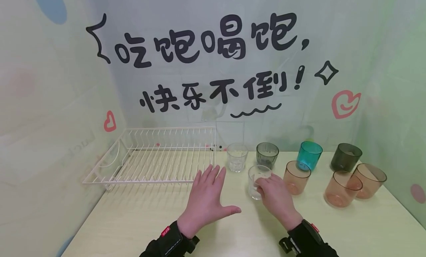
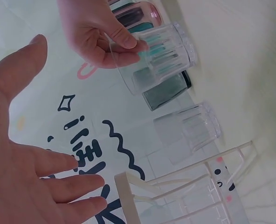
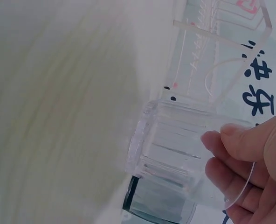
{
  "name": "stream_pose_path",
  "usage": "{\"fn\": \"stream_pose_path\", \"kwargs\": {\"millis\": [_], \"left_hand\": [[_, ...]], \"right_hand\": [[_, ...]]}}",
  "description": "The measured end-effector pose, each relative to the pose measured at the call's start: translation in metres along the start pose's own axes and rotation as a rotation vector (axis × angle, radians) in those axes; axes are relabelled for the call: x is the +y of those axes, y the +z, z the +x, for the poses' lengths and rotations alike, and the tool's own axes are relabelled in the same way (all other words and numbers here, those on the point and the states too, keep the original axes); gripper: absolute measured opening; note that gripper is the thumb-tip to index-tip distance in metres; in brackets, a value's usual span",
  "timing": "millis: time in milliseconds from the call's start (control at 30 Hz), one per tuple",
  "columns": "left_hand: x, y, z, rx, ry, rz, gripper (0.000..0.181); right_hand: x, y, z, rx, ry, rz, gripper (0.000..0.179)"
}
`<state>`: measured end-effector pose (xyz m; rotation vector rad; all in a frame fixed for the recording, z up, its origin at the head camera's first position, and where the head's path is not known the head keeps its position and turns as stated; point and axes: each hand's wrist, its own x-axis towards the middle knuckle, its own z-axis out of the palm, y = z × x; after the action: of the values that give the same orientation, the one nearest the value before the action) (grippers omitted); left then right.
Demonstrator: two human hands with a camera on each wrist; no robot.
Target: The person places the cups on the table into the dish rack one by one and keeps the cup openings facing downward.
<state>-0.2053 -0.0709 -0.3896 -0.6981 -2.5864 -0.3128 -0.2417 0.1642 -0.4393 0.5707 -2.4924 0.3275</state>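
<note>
My right hand [image 1: 277, 199] pinches the near-right wall of a clear ribbed glass [image 1: 253, 186], close to its rim. The glass stands upright; whether its base touches the table is hard to tell. In the right wrist view, the thumb and fingertips [image 3: 214, 140] press on the glass from either side of the rim. My left hand [image 1: 204, 201] hovers to the left with fingers spread and nothing in it. Behind the gripped glass are another clear glass [image 1: 237, 161] and a grey ribbed glass [image 1: 267, 155].
A white wire dish rack [image 1: 149, 182] occupies the back left. On the right are a teal glass [image 1: 309, 155], a dark glass [image 1: 344, 159] and amber glasses: one [image 1: 296, 181] near the right hand, two [image 1: 339, 196] farther right. A printed cloth [image 1: 186, 75] hangs behind.
</note>
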Motion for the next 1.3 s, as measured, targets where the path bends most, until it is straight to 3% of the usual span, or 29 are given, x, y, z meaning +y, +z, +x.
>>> {"fn": "stream_pose_path", "kwargs": {"millis": [233,467,933,1300], "left_hand": [[0.002,-0.003,0.001,0.011,0.000,-0.017,0.110],[0.001,-0.006,0.003,0.031,-0.004,-0.067,0.109],[-0.001,-0.008,0.007,0.092,-0.007,-0.134,0.104],[-0.002,-0.012,0.011,0.129,-0.015,-0.207,0.103]], "right_hand": [[0.001,-0.006,-0.004,0.008,0.017,0.039,0.019],[-0.002,-0.022,-0.002,0.019,0.085,0.110,0.017],[-0.004,-0.042,0.003,0.085,0.104,0.260,0.015],[-0.008,-0.057,0.005,0.211,0.075,0.313,0.018]]}}
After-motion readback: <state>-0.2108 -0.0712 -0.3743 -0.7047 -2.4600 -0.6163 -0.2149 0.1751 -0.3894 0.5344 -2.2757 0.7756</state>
